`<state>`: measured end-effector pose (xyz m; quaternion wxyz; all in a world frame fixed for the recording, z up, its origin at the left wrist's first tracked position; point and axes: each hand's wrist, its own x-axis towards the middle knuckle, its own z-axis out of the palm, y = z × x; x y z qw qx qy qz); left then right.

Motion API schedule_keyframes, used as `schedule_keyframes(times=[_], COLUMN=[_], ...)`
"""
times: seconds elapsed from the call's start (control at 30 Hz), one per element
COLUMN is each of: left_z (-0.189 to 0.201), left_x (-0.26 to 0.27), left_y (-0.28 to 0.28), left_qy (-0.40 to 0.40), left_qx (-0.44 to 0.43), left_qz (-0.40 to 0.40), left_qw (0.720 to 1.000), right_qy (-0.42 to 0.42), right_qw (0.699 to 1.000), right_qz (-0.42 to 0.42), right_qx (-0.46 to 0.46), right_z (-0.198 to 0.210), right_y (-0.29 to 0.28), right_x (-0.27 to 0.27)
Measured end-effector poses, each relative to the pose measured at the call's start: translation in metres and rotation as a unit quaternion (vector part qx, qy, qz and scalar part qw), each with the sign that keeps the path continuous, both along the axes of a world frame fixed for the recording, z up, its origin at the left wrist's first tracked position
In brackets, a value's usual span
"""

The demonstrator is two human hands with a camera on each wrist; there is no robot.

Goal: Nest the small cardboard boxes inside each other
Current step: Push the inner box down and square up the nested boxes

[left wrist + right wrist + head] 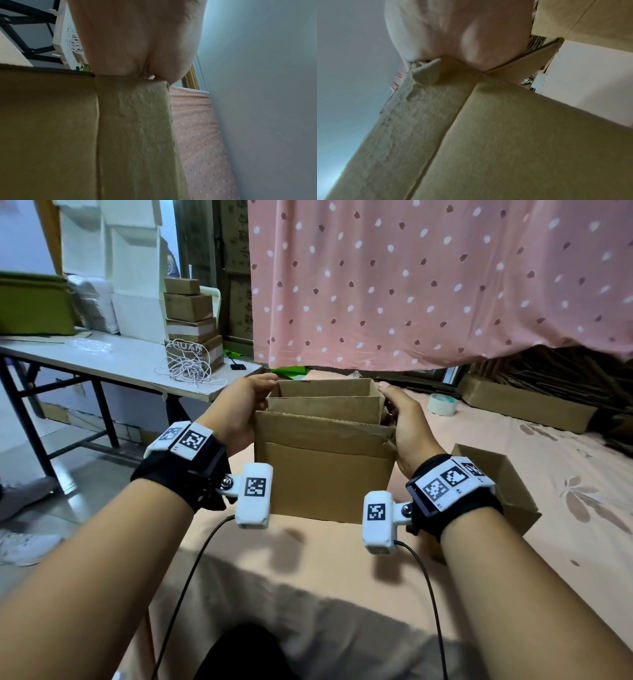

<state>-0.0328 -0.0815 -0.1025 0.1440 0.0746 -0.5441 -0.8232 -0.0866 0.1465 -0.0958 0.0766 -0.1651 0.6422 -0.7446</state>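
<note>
A large brown cardboard box stands open on the pink-covered table. A smaller open box sits inside it with its top sticking up above the rim. My left hand grips the inner box's left side, thumb at its upper corner. On the opposite side my right hand grips it the same way. The fingers are hidden behind the cardboard. The left wrist view shows the palm against the box wall. In the right wrist view the palm meets a bent flap of the box.
Another small open box stands just right of my right wrist. A tape roll and a long low carton lie at the back right. A side table at left carries stacked boxes and white string. A pink dotted curtain hangs behind.
</note>
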Motion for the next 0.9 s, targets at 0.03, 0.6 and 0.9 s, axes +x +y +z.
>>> schedule_keyframes(times=[0.03, 0.6, 0.9], left_z=[-0.002, -0.009, -0.013], left_x=[-0.002, -0.012, -0.016], left_y=[-0.001, 0.001, -0.001], left_qy=[-0.002, 0.015, 0.011], left_qx=[0.0, -0.05, -0.067], left_qz=[0.015, 0.076, 0.089], left_qw=[1.0, 0.996, 0.994], right_qy=[0.003, 0.037, 0.034], right_qw=[1.0, 0.999, 0.999], right_qz=[0.006, -0.009, -0.01], right_qx=[-0.004, -0.012, -0.024], right_z=[-0.001, -0.011, -0.013], right_y=[0.0, 0.0, -0.002], right_x=[0.0, -0.011, -0.014])
